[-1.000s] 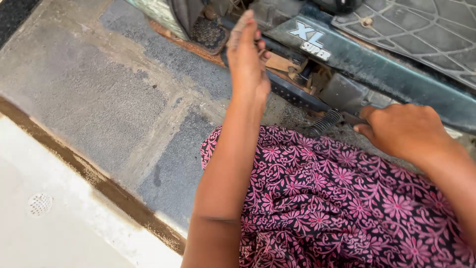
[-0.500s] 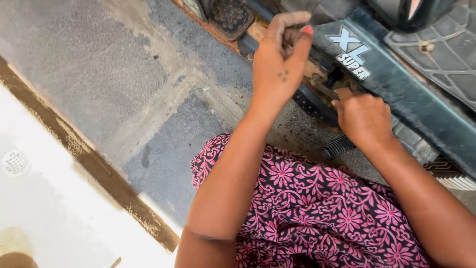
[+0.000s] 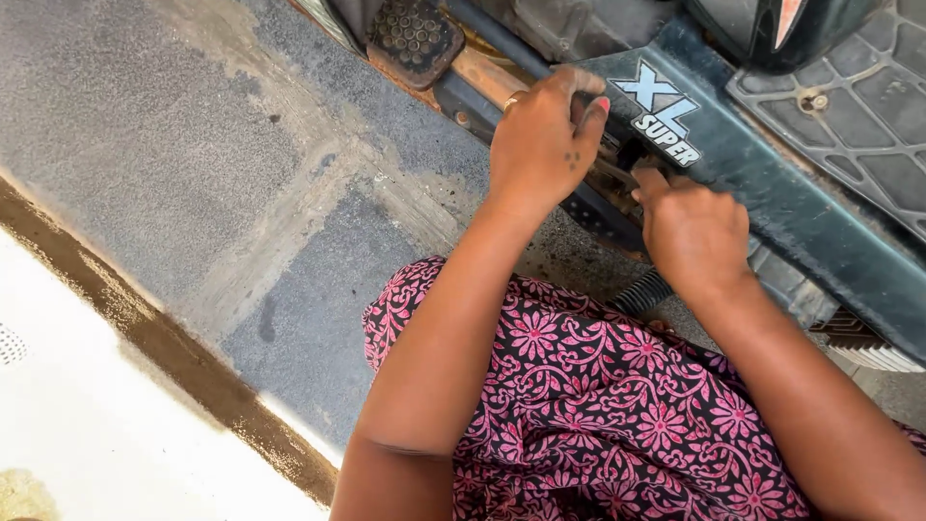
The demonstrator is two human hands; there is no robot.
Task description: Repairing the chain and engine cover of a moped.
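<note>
My left hand [image 3: 543, 145] reaches under the dark green side panel [image 3: 772, 193] of a small motorbike, fingers curled around a dirty metal part beside the frame. My right hand [image 3: 690, 232] sits just to its right, fingers closed and tucked under the same panel edge; what it grips is hidden. A black studded foot pedal [image 3: 415, 37] sticks out on a rusty bar to the left of my left hand. My lap is covered by pink-and-black flowered cloth [image 3: 598, 405].
Grey rubber footboard mat [image 3: 849, 106] lies above the panel. A ribbed black rubber part [image 3: 644, 289] shows below my right hand. Grey concrete floor [image 3: 174, 174] spreads to the left, ending at a brown-stained edge and a white tiled strip [image 3: 87, 425].
Both hands have moved in under the green panel and closed together; the right hand came up from the lap side to the frame. The view has shifted so the bike sits closer.
</note>
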